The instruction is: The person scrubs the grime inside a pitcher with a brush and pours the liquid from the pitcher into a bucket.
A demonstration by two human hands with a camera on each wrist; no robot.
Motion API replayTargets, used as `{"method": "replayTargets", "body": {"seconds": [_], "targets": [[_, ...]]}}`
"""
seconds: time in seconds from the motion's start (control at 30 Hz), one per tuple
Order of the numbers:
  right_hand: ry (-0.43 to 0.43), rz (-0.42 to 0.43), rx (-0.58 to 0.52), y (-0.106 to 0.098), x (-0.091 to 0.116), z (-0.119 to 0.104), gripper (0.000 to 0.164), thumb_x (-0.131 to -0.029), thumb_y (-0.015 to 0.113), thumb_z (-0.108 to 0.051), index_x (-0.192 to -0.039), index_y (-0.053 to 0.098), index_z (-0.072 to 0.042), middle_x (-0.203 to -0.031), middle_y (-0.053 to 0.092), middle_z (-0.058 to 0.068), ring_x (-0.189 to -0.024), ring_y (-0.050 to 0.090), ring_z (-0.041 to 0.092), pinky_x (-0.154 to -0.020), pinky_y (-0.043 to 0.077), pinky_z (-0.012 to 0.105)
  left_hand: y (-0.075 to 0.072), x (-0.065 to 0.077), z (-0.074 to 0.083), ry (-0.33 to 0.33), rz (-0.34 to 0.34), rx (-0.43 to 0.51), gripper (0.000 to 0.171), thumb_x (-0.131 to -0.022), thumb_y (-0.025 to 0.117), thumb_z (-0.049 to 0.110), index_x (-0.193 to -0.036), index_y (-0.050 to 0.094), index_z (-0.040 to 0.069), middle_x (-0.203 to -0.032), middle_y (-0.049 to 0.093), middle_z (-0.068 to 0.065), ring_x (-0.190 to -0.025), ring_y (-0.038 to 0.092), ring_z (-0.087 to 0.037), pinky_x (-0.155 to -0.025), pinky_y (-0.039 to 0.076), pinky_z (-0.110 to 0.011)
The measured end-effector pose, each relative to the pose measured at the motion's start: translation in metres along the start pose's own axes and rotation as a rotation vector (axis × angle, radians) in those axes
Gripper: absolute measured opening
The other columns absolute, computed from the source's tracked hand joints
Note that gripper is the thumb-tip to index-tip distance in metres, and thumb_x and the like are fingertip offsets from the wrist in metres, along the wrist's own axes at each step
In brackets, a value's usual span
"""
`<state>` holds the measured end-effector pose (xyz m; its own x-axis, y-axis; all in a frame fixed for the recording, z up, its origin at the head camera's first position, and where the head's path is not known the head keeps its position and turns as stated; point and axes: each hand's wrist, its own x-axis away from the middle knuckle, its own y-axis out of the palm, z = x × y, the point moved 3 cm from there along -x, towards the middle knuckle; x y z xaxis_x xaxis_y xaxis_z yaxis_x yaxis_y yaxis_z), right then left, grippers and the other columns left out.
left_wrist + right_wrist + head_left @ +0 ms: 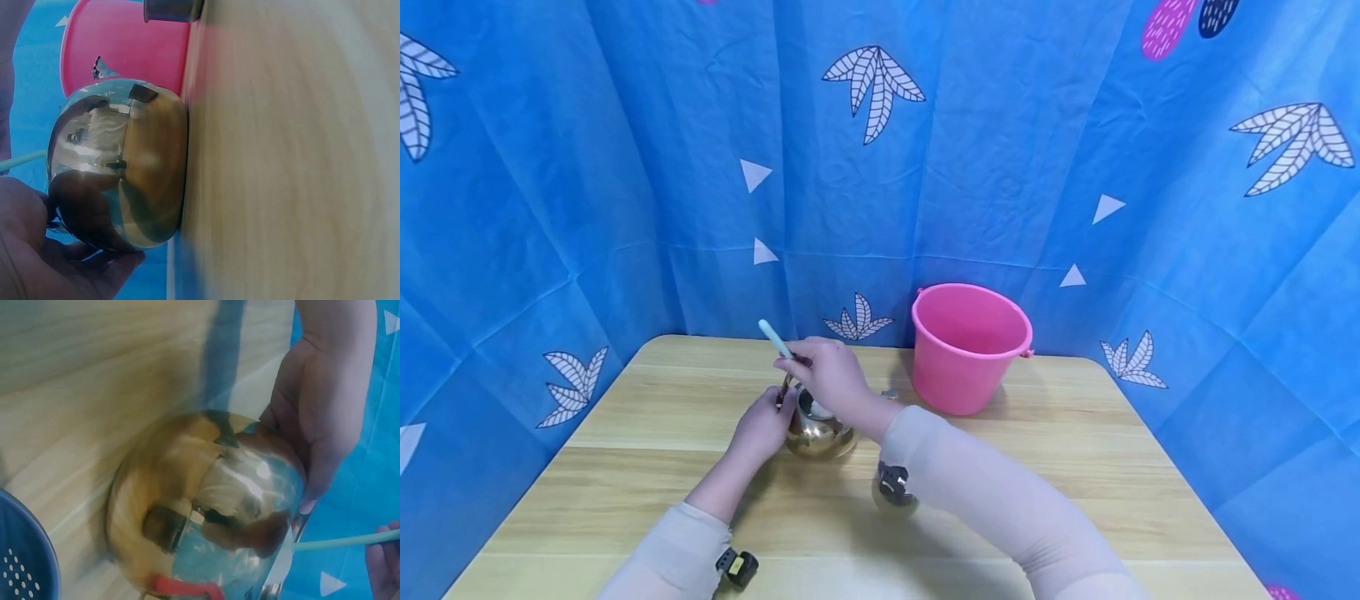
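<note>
A shiny gold-toned metal teapot (822, 437) stands upright on the table, its small spout (890, 394) pointing right. My left hand (765, 429) grips it at the handle side, and in the left wrist view the fingers (115, 272) curl against the pot's lower side. My right hand (833, 375), above the pot, holds a pale green stick-like handle (774, 338). In the right wrist view, that handle (344, 541) ends in a white head (282, 565) at the pot's mouth. The head's exact kind and how deep it sits cannot be told.
A pink bucket (958, 367) stands at the back right of the wooden table (1060, 483). A dark metal strainer with holes (25, 556) sits near the pot. One shiny round thing (907, 505) is partly hidden by the right wrist's camera. Blue patterned curtains (880, 200) surround the table.
</note>
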<state>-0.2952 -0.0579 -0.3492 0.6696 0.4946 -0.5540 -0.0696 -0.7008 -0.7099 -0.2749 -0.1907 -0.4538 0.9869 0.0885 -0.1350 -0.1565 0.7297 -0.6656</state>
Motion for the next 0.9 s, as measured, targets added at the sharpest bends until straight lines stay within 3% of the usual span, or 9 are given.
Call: {"method": "replayTargets", "body": {"seconds": [0.23,0.47,0.67,0.9], "targets": [[0.112,0.008,-0.076,0.0,-0.009,0.011,0.019,-0.092,0.073,-0.031,-0.102,0.08,-0.016,-0.085,0.074,-0.006,-0.07,0.061,0.001,-0.063,0.047,0.018,0.0,0.0,0.001,-0.011,-0.008,0.007,0.048,-0.109,0.032,0.035,-0.117,0.057,-0.004,-0.11,0.067,-0.022,-0.109,0.062,-0.041,-0.092,0.048,-0.056],[0.245,0.006,-0.183,-0.003,-0.014,0.021,0.019,-0.093,0.073,-0.032,-0.101,0.08,-0.017,-0.077,0.069,-0.008,-0.063,0.054,0.006,-0.053,0.043,0.021,0.001,-0.001,0.0,-0.024,-0.018,-0.013,0.053,-0.109,0.031,0.038,-0.126,0.054,-0.007,-0.121,0.064,-0.027,-0.116,0.059,-0.046,-0.096,0.046,-0.058],[0.321,0.007,-0.294,-0.005,-0.014,0.031,0.02,-0.095,0.071,-0.031,-0.1,0.079,-0.014,-0.074,0.07,0.004,-0.058,0.054,0.011,-0.052,0.044,0.025,0.001,0.0,0.001,-0.026,-0.016,-0.01,0.048,-0.108,0.032,0.038,-0.114,0.057,-0.003,-0.114,0.066,-0.024,-0.114,0.061,-0.043,-0.094,0.048,-0.056],[0.408,0.032,-0.326,-0.006,-0.013,0.044,0.019,-0.095,0.07,-0.031,-0.094,0.078,-0.014,-0.075,0.071,0.001,-0.067,0.058,0.013,-0.061,0.049,0.028,0.0,0.0,0.0,-0.028,-0.017,-0.014,0.047,-0.109,0.033,0.038,-0.115,0.057,-0.002,-0.112,0.067,-0.022,-0.111,0.062,-0.042,-0.09,0.049,-0.055]]}}
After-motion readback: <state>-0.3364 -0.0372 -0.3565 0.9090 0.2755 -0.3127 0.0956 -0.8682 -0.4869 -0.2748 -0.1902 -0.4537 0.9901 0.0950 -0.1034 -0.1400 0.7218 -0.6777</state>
